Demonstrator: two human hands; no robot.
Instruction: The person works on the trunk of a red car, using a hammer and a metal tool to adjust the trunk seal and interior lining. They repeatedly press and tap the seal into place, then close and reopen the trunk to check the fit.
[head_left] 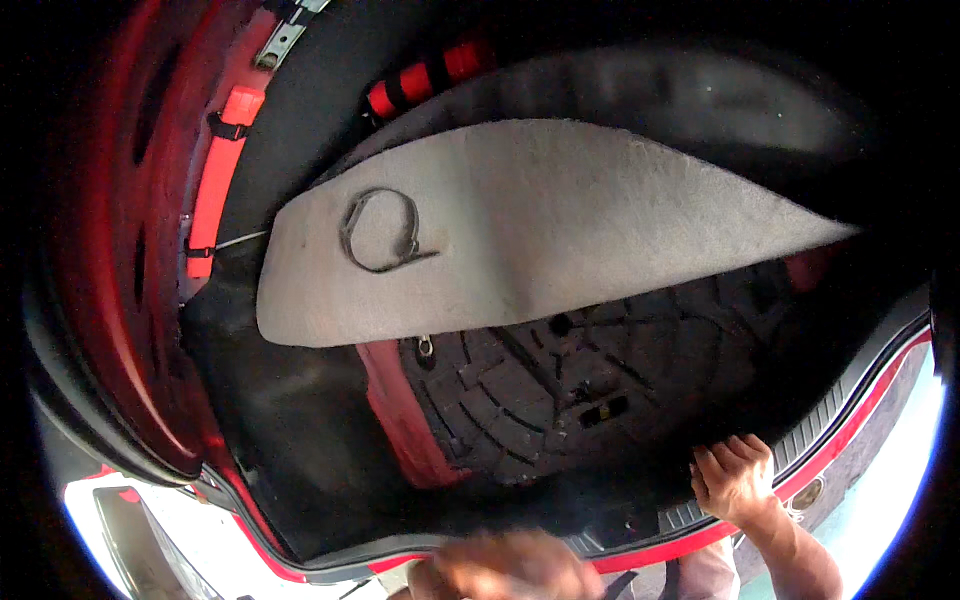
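I am at the open trunk of a red car. My right hand is at the right part of the rear edge, its fingers curled over the black sill trim. My left hand is at the lower middle, by the red rear edge, smeared by motion; its fingers cannot be made out. Beyond both hands, a grey-beige trunk floor panel lies bent across the trunk, apart from my hands. A looped black strap rests on it. The dark moulded tray underneath is partly uncovered.
A long red case is strapped to the left wall. A red cylinder with black bands stands farther back. Red painted body metal shows left of the tray, next to black lining. A metal ring hangs below the panel.
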